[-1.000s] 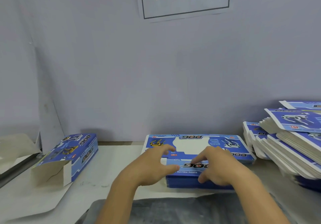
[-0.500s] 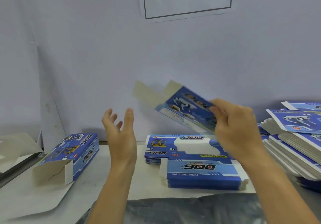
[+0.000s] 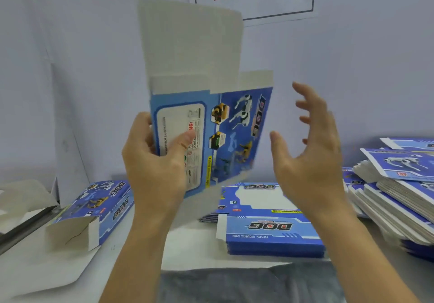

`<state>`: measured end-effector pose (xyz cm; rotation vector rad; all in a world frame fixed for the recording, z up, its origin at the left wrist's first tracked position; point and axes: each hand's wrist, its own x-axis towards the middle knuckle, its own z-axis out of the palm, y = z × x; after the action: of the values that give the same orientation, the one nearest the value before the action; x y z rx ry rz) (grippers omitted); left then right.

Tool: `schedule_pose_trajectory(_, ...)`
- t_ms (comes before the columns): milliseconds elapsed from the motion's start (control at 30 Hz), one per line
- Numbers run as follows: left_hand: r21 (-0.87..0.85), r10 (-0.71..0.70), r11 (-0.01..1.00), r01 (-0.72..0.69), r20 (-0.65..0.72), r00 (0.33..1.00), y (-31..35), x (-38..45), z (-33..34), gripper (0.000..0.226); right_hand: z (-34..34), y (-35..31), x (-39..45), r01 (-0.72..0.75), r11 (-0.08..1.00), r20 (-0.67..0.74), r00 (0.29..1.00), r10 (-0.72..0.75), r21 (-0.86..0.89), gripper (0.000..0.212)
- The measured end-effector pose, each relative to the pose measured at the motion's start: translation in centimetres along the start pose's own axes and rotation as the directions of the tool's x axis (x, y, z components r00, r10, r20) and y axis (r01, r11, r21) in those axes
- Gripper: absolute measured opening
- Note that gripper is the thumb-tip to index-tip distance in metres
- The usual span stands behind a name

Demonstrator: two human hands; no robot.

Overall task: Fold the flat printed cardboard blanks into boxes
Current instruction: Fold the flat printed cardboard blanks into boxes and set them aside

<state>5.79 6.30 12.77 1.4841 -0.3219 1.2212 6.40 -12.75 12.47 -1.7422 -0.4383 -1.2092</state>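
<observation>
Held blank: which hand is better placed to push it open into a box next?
Probably the right hand: it is open and free beside the blank, near its right edge. The left hand already grips the blank's lower left.

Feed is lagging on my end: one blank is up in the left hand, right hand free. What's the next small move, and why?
Probably bring the right hand in to grip the free right edge of the raised blank. Only the left hand holds it, thumb pressed on the printed panel, and it still looks flat. The right hand hovers open just beside it, touching nothing. Two grips would let the panels be pushed into a sleeve.

Blank swapped to left hand grip — right hand let go.
</observation>
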Motion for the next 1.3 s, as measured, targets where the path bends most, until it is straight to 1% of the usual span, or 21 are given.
schedule_pose_trajectory(67,0.081,0.104,0.990,-0.111,0.091,0.990,0.3,-0.2,0.4,0.027,0.6,-0.3,-0.2,0.072,0.997,0.061,0.995,-0.073,0.016,0.074)
schedule_pose_trajectory(133,0.104,0.130,0.982,-0.156,0.222,0.966,0.4,-0.9,1.0,0.024,1.4,-0.5,-0.5,0.046,0.997,0.157,0.986,-0.056,0.066,0.075)
schedule_pose_trajectory(200,0.112,0.092,0.984,-0.136,0.334,0.938,0.2,-1.4,1.4,0.020,1.9,-0.3,-0.9,-0.005,0.997,0.225,0.974,-0.014,0.083,0.073)
schedule_pose_trajectory(233,0.116,0.061,0.987,-0.113,0.377,0.924,0.0,-1.5,1.5,0.019,1.9,-0.1,-1.0,-0.019,0.997,0.233,0.972,0.000,0.078,0.072)
schedule_pose_trajectory(267,0.121,0.037,0.988,-0.095,0.416,0.909,-0.1,-1.5,1.4,0.019,1.8,0.1,-1.0,-0.029,0.996,0.227,0.974,0.010,0.080,0.072)
schedule_pose_trajectory(333,0.142,0.007,0.986,-0.089,0.496,0.868,-0.3,-1.4,1.2,0.022,1.5,0.2,-1.0,-0.056,0.988,0.201,0.979,0.026,0.143,0.075)
schedule_pose_trajectory(400,0.179,-0.036,0.980,-0.090,0.597,0.802,-0.3,-1.5,1.3,0.020,1.3,0.0,-0.9,-0.072,0.975,0.199,0.979,0.029,0.211,0.075)
schedule_pose_trajectory(467,0.223,-0.094,0.971,-0.082,0.677,0.730,-0.4,-1.8,1.4,0.012,1.0,0.0,-0.9,-0.073,0.971,0.219,0.975,0.022,0.228,0.071)
schedule_pose_trajectory(533,0.244,-0.131,0.968,-0.066,0.707,0.695,-0.6,-1.8,1.4,0.015,0.7,0.0,-0.8,-0.070,0.967,0.218,0.976,0.015,0.244,0.065)
schedule_pose_trajectory(600,0.223,-0.128,0.974,-0.051,0.716,0.687,-0.5,-1.8,1.4,0.014,0.5,0.1,-0.6,-0.069,0.959,0.194,0.981,0.015,0.274,0.058)
schedule_pose_trajectory(667,0.192,-0.126,0.981,-0.011,0.687,0.715,-0.3,-1.8,1.4,0.013,0.4,0.3,-0.6,-0.084,0.952,0.197,0.980,0.025,0.295,0.052)
schedule_pose_trajectory(733,0.169,-0.129,0.985,0.024,0.643,0.755,0.0,-1.9,1.4,0.023,0.7,0.4,-0.7,-0.094,0.956,0.237,0.971,0.027,0.276,0.049)
schedule_pose_trajectory(800,0.159,-0.115,0.987,0.021,0.610,0.784,0.1,-1.9,1.4,0.033,1.2,0.4,-1.2,-0.105,0.960,0.295,0.955,0.025,0.259,0.050)
schedule_pose_trajectory(900,0.125,-0.088,0.992,0.020,0.571,0.817,0.0,-1.8,1.3,0.026,2.1,0.4,-1.7,-0.130,0.954,0.359,0.933,0.026,0.269,0.051)
schedule_pose_trajectory(1000,0.119,-0.099,0.992,0.038,0.563,0.820,-0.1,-1.8,1.3,0.028,2.3,0.4,-1.7,-0.108,0.963,0.351,0.936,0.014,0.247,0.045)
schedule_pose_trajectory(1100,0.084,-0.109,0.994,0.074,0.589,0.800,0.1,-1.8,1.4,0.032,2.0,0.5,-1.5,-0.023,0.990,0.271,0.962,-0.016,0.139,0.033)
schedule_pose_trajectory(1167,0.066,-0.119,0.993,0.100,0.636,0.762,0.3,-1.8,1.4,0.034,1.6,0.5,-1.4,-0.017,0.992,0.241,0.970,-0.014,0.127,0.024)
schedule_pose_trajectory(1233,0.050,-0.133,0.989,0.139,0.700,0.701,0.6,-1.8,1.3,0.036,1.0,0.5,-1.2,-0.033,0.985,0.270,0.963,-0.014,0.168,0.018)
schedule_pose_trajectory(1300,0.034,-0.132,0.987,0.160,0.746,0.653,0.7,-2.0,1.2,0.036,0.4,0.4,-0.9,-0.056,0.975,0.377,0.926,-0.031,0.217,0.016)
